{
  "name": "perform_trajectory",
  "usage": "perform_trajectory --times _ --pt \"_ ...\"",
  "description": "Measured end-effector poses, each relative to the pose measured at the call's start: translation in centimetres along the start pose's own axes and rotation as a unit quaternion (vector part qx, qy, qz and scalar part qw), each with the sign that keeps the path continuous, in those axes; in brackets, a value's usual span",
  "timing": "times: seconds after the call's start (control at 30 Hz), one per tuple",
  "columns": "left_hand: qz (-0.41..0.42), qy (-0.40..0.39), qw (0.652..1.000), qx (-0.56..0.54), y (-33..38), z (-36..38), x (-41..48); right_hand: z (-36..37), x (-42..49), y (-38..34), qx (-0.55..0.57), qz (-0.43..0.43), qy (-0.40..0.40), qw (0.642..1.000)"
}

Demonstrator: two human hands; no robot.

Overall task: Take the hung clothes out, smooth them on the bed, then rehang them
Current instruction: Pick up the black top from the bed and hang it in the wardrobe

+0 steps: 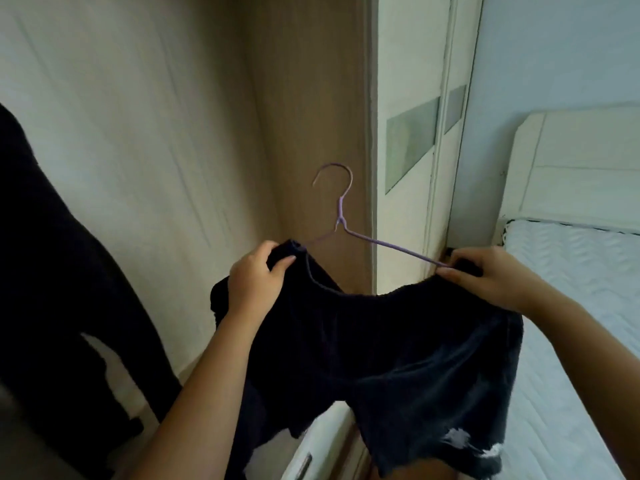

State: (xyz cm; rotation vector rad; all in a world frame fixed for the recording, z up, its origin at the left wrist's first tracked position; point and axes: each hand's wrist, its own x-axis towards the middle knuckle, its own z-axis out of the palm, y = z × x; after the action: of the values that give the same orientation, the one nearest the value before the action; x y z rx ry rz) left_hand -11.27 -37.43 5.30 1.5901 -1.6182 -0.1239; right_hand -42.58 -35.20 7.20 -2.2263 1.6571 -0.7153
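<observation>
While the shorts (381, 341) hang in front of the open wardrobe, I see my left hand (256, 278) pinching one waistband end and my right hand (485, 275) pinching the other together with the hanger's (341, 216) arm. The hook stands free, touching nothing. One hanger, one pair of shorts, one dark garment (52, 254) hanging at left. The bed (571, 271) lies just right, its near edge beside the shorts.

Bed (571, 289), white quilted mattress cover
</observation>
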Motion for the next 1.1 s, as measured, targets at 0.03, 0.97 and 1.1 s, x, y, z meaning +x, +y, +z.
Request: perform_trajectory --times 0.03,0.97,1.1 --pt "0.005 0.0 1.0 0.006 0.3 -0.3 1.1 -0.4 0.5 -0.6 0.009 -0.006 -0.01 1.0" --pt "0.043 0.485 0.813 0.318 7.0 -25.0 9.7 -7.8 18.0 -28.1 0.528 -0.143 -0.116 0.829" --pt "-0.056 0.424 0.841 0.332 5.5 -26.5 10.5 -7.5 19.7 -33.2 0.566 -0.162 -0.117 0.8"
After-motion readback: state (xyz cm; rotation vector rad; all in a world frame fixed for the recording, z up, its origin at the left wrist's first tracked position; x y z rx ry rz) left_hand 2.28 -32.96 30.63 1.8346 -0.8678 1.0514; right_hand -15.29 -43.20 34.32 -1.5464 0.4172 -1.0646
